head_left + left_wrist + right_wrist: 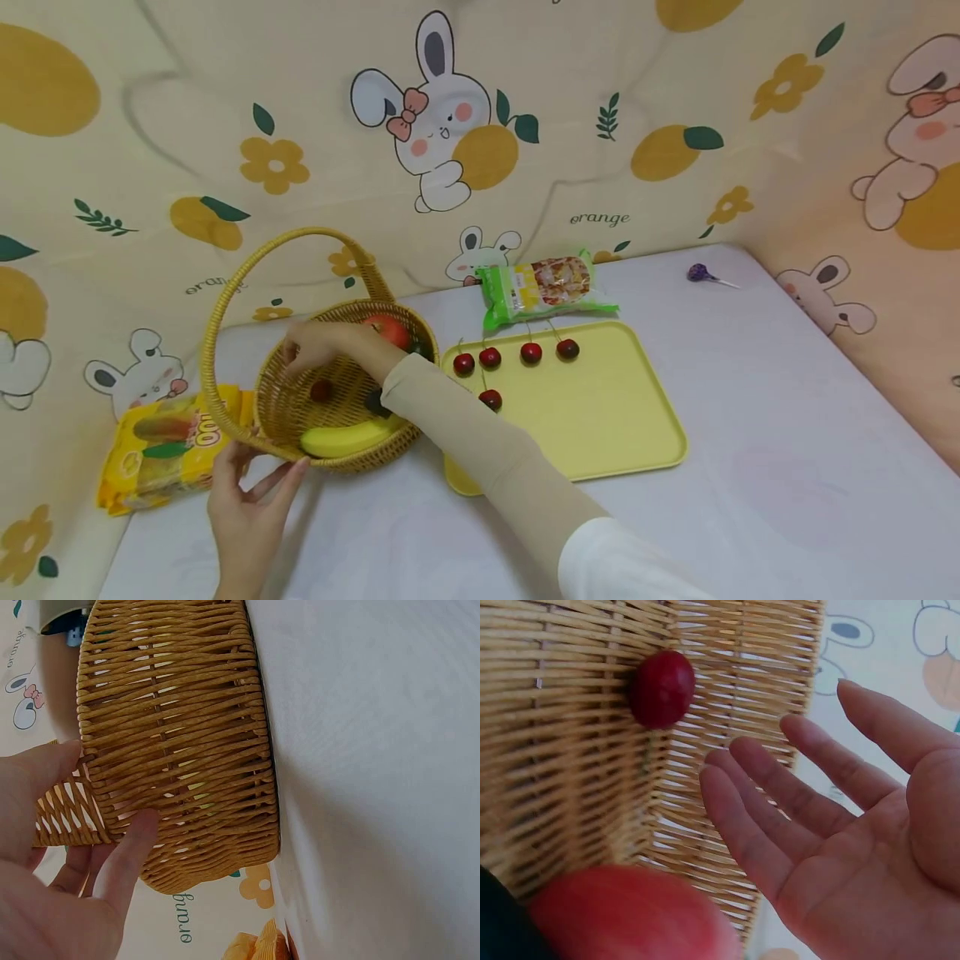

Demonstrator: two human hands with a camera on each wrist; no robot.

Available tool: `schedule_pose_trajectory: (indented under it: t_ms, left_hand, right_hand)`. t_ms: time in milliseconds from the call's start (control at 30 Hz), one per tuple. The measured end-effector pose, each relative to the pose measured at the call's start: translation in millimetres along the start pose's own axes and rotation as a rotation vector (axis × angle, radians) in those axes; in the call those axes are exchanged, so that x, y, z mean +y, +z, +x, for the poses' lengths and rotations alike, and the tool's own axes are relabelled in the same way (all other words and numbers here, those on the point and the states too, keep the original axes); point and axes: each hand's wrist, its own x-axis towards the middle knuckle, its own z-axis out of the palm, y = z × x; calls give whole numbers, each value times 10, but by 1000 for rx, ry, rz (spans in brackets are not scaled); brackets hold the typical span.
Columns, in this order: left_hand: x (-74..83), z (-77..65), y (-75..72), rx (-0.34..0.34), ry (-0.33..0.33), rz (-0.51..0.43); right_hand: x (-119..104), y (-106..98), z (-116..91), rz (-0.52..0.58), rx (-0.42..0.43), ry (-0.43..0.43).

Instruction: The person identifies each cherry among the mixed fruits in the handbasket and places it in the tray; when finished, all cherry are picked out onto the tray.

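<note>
My left hand (pixel 247 508) grips the near left rim of the wicker basket (pixel 180 727), at the foot of its tall handle (pixel 213 350). Inside the basket, my right hand (pixel 311 344) is held over the far left wall. Its fingers (pixel 802 802) are spread and loosely bent, with nothing in them in the right wrist view. A dark red cherry (pixel 662 688) lies on the basket floor near those fingertips. Also in the basket are a banana (pixel 348 440) along the near side, a red round fruit (pixel 390 331) at the back and a dark item (pixel 377 403) partly behind my right forearm.
Right of the basket lies a yellow tray (pixel 592 417) with several cherries (pixel 531 354) on it. A green snack bag (pixel 547 287) lies behind the tray, a purple lollipop (pixel 699 272) at far right. A yellow package (pixel 168 450) lies left of the basket, and a printed cloth wall stands behind.
</note>
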Motion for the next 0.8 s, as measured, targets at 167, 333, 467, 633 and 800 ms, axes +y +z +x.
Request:
schedule_pose_trajectory:
  t_ms: [167, 333, 467, 633, 800]
  left_hand:
    - [-2, -4, 6, 3, -3, 1]
    - [2, -12, 16, -3, -8, -4]
    - [21, -7, 18, -9, -9, 2]
    - [32, -1, 14, -7, -9, 24]
    - [18, -4, 4, -6, 4, 17]
  right_hand:
    - [63, 94, 13, 7, 1, -2]
    - [114, 152, 27, 45, -22, -13]
    - [126, 159, 31, 68, -29, -17]
    - [114, 152, 17, 96, -57, -10]
    - [98, 155, 4, 95, -93, 30]
